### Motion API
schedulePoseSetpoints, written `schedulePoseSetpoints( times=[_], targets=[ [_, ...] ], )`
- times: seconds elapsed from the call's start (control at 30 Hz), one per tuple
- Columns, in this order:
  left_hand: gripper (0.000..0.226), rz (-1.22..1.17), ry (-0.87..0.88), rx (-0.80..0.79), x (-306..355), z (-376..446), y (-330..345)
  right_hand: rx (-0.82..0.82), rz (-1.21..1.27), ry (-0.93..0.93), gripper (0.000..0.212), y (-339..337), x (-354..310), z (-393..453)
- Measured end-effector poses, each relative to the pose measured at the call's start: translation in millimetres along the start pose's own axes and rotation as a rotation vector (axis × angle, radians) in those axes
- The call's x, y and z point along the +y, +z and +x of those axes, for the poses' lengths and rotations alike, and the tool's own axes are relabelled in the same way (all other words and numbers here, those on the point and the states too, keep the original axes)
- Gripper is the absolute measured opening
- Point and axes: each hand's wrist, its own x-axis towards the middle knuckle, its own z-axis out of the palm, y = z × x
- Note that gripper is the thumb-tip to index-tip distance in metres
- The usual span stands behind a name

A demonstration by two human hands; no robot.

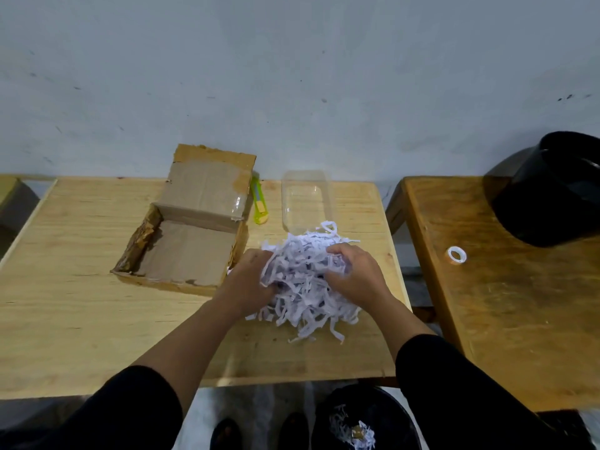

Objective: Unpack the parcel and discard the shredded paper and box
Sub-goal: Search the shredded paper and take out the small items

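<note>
- Left hand and right hand both clench the shredded paper pile, on the light wooden table.
- Opened cardboard box at pile's 9 o'clock, touching left hand.
- Clear plastic container at 12, green utility knife at 11.
- Black bin at 6, on the floor, shreds inside.

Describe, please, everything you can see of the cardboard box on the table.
The box is shallow brown cardboard, lying open on the pale wooden table, left of the shredded paper. Its lid flap stands raised at the far side, with clear tape shining along its right edge and ragged, torn paper at the top. The inside looks empty; the left wall is rough and torn. A green cutter lies just right of the flap. The left hand, gripping the paper, is near the box's right front corner; contact cannot be told.
</note>
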Motion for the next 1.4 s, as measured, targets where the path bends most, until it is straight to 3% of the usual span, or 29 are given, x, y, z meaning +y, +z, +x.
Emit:
schedulePoseSetpoints(
  times=[0.07, 0.13, 0.2, 0.27, 0.43, 0.57, 0.73, 0.87, 0.97, 1.03, 1.17, 1.4],
  targets=[
    [0.062, -0.004, 0.145, 0.07, 5.9, 1.2, -1.1, 0.015, -0.013, 0.011, 0.051, -2.2, -1.6, -0.8],
    [0.078, 0.07, 0.204, 0.004, 15.2, 4.3, 3.9, 0.018, 0.024, 0.033, 0.063, -2.7, -1.7, -1.7],
    [0.096, 0.128, 0.153, -0.157, 25.4, 8.1, 14.9, 0.012, 0.069, -0.007, 0.068, 0.4, -3.4, -3.7],
    [0.101, 0.136, 0.07, -0.217, 30.4, 11.3, 28.9, 0.024, 0.054, -0.097, 0.068, 5.5, -4.1, -5.3],
    [0.06, 0.012, -0.003, -0.094, 28.2, 15.6, 29.7, -0.01, 0.006, -0.116, 0.063, 0.7, 1.7, 0.2],
    [0.047, -0.006, -0.066, -0.033, 18.0, 17.2, 10.9, 0.052, 0.009, -0.024, 0.048, -8.3, 8.4, 2.5],
    [0.057, -0.041, -0.125, -0.001, 14.1, 14.4, 4.4, 0.103, -0.071, -0.031, 0.044, -7.3, 12.6, 5.7],
    [0.068, 0.094, 0.123, 0.162, 32.1, 13.2, 6.4, 0.071, 0.004, -0.09, 0.058, -1.7, 6.0, 6.0],
    [0.073, 0.236, 0.142, -0.011, 37.3, 15.0, 19.5, -0.123, -0.058, -0.088, 0.069, 6.7, 7.0, 6.6],
    [0.069, 0.264, 0.086, -0.122, 33.1, 18.1, 24.6, -0.167, -0.122, -0.058, 0.063, 10.1, 12.9, 9.4],
    [0.055, 0.163, 0.048, -0.083, 25.9, 20.3, 15.6, -0.038, -0.141, -0.036, 0.032, 1.3, 13.9, 12.5],
    [0.049, 0.221, -0.101, 0.016, 21.1, 23.7, 6.1, 0.19, -0.153, 0.042, 0.019, -7.3, 16.2, 18.0]
  ],
)
